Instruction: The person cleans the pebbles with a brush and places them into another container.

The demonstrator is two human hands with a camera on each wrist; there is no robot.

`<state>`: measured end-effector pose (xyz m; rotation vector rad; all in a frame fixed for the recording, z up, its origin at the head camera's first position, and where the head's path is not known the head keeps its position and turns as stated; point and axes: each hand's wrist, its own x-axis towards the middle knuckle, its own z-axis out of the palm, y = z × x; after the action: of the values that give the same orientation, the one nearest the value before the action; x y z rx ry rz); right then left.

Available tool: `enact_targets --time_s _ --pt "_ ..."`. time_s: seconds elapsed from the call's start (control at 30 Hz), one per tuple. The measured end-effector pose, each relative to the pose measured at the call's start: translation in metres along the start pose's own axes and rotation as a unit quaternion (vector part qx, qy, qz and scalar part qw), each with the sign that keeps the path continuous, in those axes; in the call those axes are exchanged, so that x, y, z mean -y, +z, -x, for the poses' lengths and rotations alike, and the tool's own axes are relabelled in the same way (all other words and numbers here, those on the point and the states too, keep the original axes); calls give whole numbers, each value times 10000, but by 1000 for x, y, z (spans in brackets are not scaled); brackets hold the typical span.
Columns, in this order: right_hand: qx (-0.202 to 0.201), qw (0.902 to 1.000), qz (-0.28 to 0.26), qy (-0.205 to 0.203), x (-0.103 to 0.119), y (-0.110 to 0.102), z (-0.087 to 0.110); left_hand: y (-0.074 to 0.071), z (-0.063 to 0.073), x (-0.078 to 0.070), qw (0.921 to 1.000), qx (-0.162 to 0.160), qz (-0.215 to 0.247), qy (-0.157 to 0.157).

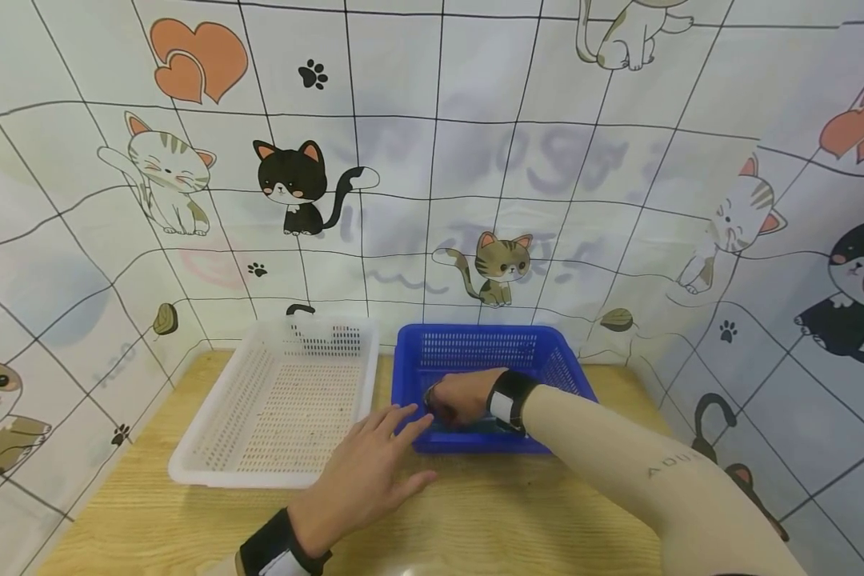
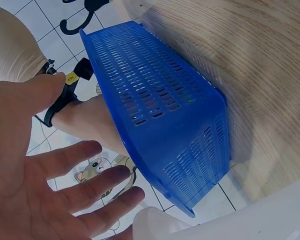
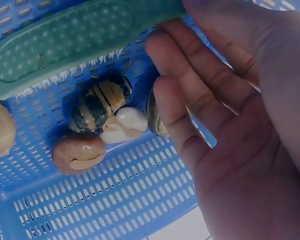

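Inside blue bskt [image 1: 475,445] — R hand [image 1: 464,398] pinches green brush [image 3: 85,37] hdl | L hand [image 1: 363,462] nr bskt — fingers spread

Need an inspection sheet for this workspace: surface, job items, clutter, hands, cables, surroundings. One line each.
Surface: wood-grain tabletop, upright baskets on it.
Job items: blue perforated basket holding a green brush with white bristles and several stone-like pieces; white perforated basket beside it.
Clutter: nothing seen.
Left hand: fingers extended, in front of the baskets, holding nothing.
Right hand: reaching into the blue basket, thumb overlapping the brush handle in the right wrist view; grip unclear.
Cables: nothing seen.
Surroundings: white grid-lined wall covering with cartoon cats, behind and at both sides.
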<state>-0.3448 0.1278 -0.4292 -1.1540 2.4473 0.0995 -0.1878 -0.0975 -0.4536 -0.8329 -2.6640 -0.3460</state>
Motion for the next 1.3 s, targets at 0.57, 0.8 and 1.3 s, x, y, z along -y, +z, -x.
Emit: enact_targets --time_s 0.57,0.8,1.3 --pt "-564 9968 -552 161 -25 -7 13 0 -7 -1 9992 -252 140 289" --pt "-756 9924 -964 90 -30 -14 31 0 -13 0 9988 -279 136 367" --pt "-1388 9856 -961 -119 -38 -24 69 -6 -29 3 9986 -279 236 393"
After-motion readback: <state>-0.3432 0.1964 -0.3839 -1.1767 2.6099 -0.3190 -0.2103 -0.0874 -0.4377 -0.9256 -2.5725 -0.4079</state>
